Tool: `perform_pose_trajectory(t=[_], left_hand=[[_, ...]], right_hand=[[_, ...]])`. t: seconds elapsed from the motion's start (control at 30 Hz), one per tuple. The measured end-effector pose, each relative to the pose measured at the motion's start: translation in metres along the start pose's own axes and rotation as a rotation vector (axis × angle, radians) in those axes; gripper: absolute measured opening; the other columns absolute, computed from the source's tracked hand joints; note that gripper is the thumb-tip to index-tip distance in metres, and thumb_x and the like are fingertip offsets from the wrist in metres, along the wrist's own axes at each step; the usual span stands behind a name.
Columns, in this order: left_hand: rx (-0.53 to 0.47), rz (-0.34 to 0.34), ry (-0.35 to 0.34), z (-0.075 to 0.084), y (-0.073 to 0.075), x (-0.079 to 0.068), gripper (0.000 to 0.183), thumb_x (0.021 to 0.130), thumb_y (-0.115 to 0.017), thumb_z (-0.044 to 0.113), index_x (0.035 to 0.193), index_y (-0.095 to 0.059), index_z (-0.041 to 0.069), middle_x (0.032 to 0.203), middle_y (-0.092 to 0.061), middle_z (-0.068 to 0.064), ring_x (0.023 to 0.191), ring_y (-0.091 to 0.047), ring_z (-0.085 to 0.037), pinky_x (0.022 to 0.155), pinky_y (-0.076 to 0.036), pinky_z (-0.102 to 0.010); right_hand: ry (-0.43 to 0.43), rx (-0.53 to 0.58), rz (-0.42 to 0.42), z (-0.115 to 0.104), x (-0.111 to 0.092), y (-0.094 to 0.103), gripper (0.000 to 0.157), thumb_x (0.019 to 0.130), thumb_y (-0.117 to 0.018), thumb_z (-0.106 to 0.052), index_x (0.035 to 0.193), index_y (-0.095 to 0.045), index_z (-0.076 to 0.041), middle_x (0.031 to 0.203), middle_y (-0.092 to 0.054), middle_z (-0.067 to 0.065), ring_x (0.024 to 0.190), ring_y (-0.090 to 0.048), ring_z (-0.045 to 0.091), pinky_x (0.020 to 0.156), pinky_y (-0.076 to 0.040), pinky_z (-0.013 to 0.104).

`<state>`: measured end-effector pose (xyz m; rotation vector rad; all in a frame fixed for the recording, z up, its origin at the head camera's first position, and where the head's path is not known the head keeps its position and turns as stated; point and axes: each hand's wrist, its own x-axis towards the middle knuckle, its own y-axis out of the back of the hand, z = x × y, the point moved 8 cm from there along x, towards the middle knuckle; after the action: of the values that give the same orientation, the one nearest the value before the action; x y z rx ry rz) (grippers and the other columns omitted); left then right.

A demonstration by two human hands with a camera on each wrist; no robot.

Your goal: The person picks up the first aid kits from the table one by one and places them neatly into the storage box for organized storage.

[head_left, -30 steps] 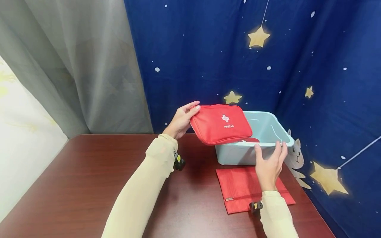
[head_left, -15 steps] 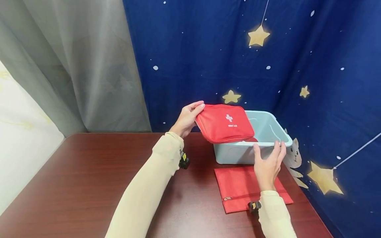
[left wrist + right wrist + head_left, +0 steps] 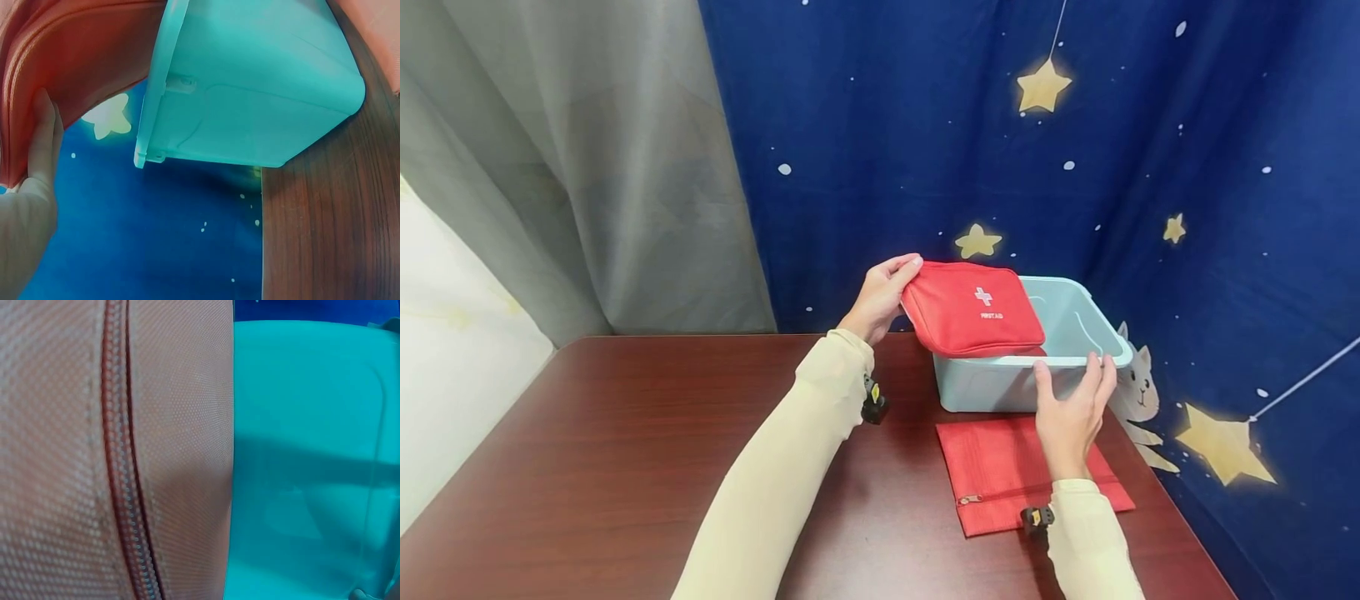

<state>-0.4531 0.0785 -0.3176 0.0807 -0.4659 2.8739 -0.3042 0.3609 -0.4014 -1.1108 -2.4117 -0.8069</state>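
Note:
My left hand (image 3: 883,293) pinches the upper left corner of a red first aid bag (image 3: 955,321), thumb over the front. The bag is tilted, its lower edge overlapping the near left rim of a pale blue bin (image 3: 985,387) in the head view. In the left wrist view the fingers (image 3: 42,150) lie along the bag's back, beside the bin's outer wall (image 3: 262,106). My right hand (image 3: 1070,421) is spread against the bin's front, fingertips right at the rim. A flat red zip pouch (image 3: 992,467) lies on the table beneath the right wrist.
The bin stands near the back right of a dark brown table (image 3: 647,467). A blue star-patterned curtain (image 3: 880,125) hangs close behind the table and along its right side. A grey curtain (image 3: 625,183) hangs at the back left.
The left hand has brought the first aid bag slightly right, further over the bin. The right hand stays at the bin's rim. The head view has shifted a little.

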Motion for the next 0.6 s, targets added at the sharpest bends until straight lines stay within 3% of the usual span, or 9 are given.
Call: perform_pose_trajectory(t=[0.37,0.6], left_hand=[[0.097,0.06,0.004,-0.0018,-0.0001,-0.0025,0.042,0.099,-0.062,0.024,0.137,-0.058,0.006,0.124,-0.066,-0.011,0.104,-0.068,-0.024,0.09,-0.056,-0.042],[0.099,0.061,0.031,-0.0052,0.0007,-0.0034,0.054,0.098,-0.065,0.024,0.145,-0.049,0.004,0.131,-0.062,-0.014,0.109,-0.068,-0.027,0.091,-0.055,-0.042]], right_hand=[[0.018,0.007,0.003,-0.0007,0.001,-0.0012,0.081,0.09,-0.07,-0.048,0.153,-0.036,-0.01,0.16,-0.022,0.008,0.144,-0.029,0.027,0.108,-0.035,0.059],[-0.002,0.007,-0.015,0.0015,0.0004,-0.0022,0.081,0.09,-0.068,-0.049,0.154,-0.034,-0.013,0.161,-0.02,0.005,0.144,-0.03,0.027,0.111,-0.034,0.058]])
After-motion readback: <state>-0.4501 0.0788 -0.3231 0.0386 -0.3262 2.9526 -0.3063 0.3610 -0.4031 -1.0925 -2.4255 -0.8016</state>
